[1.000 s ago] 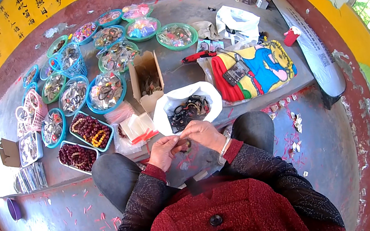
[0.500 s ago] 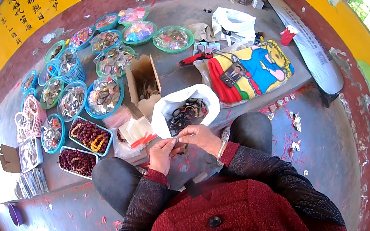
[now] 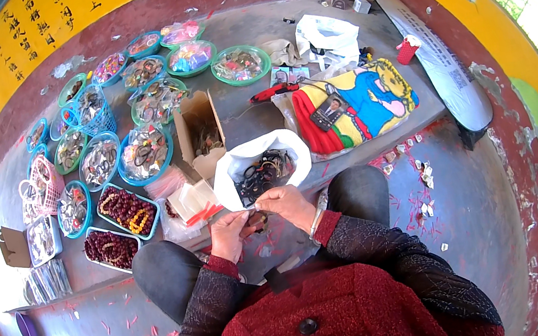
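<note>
Above my lap, my left hand (image 3: 227, 237) and my right hand (image 3: 288, 207) meet with their fingertips pinched close together. Something small sits between the fingers, too tiny and covered to name. Just below the fingertips hangs a small brownish thing (image 3: 260, 222), also hard to make out. Directly beyond my hands stands a white plastic bag (image 3: 223, 183), its rim rolled open around a heap of dark, cord-like pieces (image 3: 266, 172). My right fingers are nearest to this bag. Small clear packets with red edges (image 3: 194, 198) lie to the left of it.
On the raised platform, left of the bag, are an open cardboard box (image 3: 191, 127), trays of dark red beads (image 3: 130, 207) and several baskets of small packets, one a blue basket (image 3: 147, 153). Right are a colourful folded towel (image 3: 358, 107) and another white bag (image 3: 327, 37).
The whole view has shifted a little, so the platform's things sit further left. My hands stay together in a pinch, the left a touch lower.
</note>
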`<control>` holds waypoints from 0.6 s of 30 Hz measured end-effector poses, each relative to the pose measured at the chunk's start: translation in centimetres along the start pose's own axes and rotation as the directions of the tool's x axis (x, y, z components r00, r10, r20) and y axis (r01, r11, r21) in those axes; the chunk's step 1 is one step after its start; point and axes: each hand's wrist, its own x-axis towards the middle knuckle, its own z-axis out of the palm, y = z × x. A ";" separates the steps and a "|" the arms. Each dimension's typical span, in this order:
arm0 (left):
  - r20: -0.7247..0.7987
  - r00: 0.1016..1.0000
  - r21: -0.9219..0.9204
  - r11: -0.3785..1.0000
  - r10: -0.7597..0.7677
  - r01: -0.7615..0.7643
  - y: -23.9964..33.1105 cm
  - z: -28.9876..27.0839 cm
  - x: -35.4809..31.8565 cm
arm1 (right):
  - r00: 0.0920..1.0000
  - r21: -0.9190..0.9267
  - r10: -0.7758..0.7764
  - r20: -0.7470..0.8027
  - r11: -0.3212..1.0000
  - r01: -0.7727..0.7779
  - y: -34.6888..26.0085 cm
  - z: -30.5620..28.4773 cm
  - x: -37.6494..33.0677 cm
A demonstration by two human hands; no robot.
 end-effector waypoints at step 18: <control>0.089 0.993 0.625 0.772 0.075 -0.114 1.0 0.7 -0.8 | 0.902 -0.331 -0.398 0.167 0.839 0.432 -1.3 0.4 -0.7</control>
